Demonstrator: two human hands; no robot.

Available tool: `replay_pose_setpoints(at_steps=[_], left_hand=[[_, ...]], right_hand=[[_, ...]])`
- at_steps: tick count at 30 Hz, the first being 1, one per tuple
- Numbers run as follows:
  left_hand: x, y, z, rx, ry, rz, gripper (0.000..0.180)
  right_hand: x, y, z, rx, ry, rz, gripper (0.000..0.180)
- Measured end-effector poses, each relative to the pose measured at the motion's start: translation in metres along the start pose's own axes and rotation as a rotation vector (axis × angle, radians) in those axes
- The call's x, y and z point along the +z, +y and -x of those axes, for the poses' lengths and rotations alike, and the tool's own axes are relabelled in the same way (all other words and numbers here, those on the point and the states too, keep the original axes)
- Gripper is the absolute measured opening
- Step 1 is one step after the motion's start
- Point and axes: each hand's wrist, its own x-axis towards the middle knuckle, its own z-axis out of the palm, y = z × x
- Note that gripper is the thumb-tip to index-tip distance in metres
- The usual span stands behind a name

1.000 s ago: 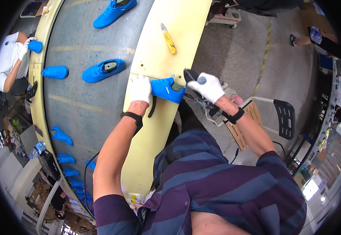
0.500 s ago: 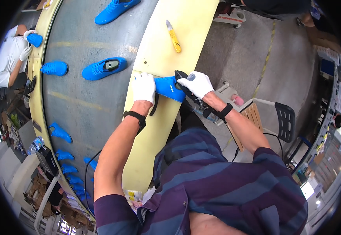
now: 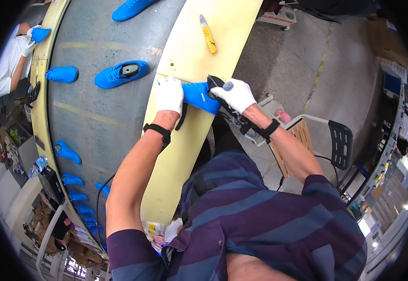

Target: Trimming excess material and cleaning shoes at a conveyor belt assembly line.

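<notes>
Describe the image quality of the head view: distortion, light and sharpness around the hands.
Head view: strong fisheye, the yellow table edge bows and the corners go black; even daylight, soft shadows; left hand, right hand and blue shoe look sharp; rim detail smears.

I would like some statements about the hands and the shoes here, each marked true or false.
1. The left hand rests on a blue shoe. True.
2. The right hand is bare. False: it wears a white glove and grips a dark tool.
3. A yellow knife lies on the cream ledge. True.
4. The shoes on the grey belt are red. False: they are blue.
</notes>
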Motion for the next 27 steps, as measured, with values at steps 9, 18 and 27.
replay_pose_setpoints(at_steps=[9,18,27], left_hand=[[0.001,-0.001,0.000,-0.024,0.026,0.095,0.016],[0.041,-0.002,-0.003,-0.284,0.154,0.556,0.018],[0.032,0.005,-0.003,-0.210,0.055,0.441,0.020]], right_hand=[[0.012,0.051,0.019,0.077,0.046,0.010,0.045],[0.019,0.015,-0.004,-0.014,0.057,-0.105,0.046],[0.017,0.018,-0.011,0.022,0.097,-0.020,0.048]])
